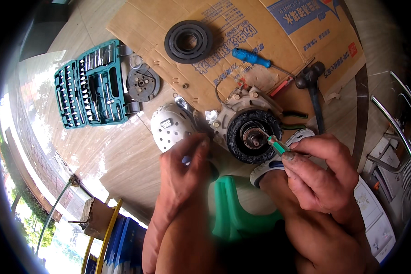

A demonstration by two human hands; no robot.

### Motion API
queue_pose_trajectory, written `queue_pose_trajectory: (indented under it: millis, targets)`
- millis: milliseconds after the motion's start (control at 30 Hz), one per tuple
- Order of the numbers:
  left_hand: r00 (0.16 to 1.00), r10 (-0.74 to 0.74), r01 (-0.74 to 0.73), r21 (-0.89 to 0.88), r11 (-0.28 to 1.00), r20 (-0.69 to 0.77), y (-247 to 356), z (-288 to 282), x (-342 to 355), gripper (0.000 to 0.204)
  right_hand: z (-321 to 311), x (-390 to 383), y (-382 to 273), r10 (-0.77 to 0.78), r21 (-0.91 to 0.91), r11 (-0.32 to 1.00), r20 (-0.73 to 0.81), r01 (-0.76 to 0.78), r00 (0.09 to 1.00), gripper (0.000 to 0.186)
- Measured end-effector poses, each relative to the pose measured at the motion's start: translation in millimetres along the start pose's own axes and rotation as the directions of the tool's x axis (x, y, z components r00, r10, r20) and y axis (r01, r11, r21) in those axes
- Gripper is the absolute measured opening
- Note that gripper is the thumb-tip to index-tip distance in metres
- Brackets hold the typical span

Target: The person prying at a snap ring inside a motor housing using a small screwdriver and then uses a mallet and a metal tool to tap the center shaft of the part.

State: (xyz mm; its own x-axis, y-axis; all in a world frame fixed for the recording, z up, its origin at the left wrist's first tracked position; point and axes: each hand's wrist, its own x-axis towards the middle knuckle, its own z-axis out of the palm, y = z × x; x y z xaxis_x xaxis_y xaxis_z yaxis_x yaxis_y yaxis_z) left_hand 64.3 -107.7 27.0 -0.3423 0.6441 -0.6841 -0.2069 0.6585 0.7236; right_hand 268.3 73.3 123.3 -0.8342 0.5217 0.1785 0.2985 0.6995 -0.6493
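Observation:
My right hand (322, 171) grips a small screwdriver (277, 145) with a green and clear handle. Its tip reaches into the middle of a compressor-like metal unit (246, 101), beside the central shaft (255, 140). A thick black greasy ring (235, 142) surrounds that shaft. My left hand (185, 166) hovers left of the unit, above a white clog (169, 123), its fingers curled in; whatever they may hold is hidden.
Flattened cardboard (278, 45) carries a black pulley (188, 42), a blue screwdriver (251, 58) and a hammer (311, 86). Pliers (294, 121) lie beside the unit. A green socket set (92, 84) and a round metal plate (143, 83) sit left. A green stool (233, 205) is below.

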Motion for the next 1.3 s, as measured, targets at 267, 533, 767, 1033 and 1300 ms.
queue_pose_trajectory:
  millis: [267,533,767,1033,1300]
  targets:
    - [0.524,0.809,-0.828,0.381,0.411,0.267,62,5,-2,0.034,4,-7,6,0.023,-0.032,0.999,0.003,-0.023,1.000,0.038]
    - [0.293,0.866,-0.899,0.426,0.104,0.406,57,35,1,0.034,-5,-9,4,0.177,-0.001,0.984,-0.087,-0.178,0.980,0.038]
    - [0.532,0.723,-0.842,0.367,0.396,0.441,40,23,2,0.020,-11,-14,0,0.134,-0.128,0.982,-0.051,-0.140,0.990,0.037]
    - [0.813,0.491,-0.582,0.491,0.648,0.314,35,20,5,0.040,0,-13,3,0.160,-0.139,0.975,-0.104,-0.174,0.982,0.032]
    - [0.915,0.308,-0.399,0.482,0.780,0.259,26,16,11,0.050,0,-13,8,0.138,-0.139,0.980,-0.053,-0.145,0.989,0.035]
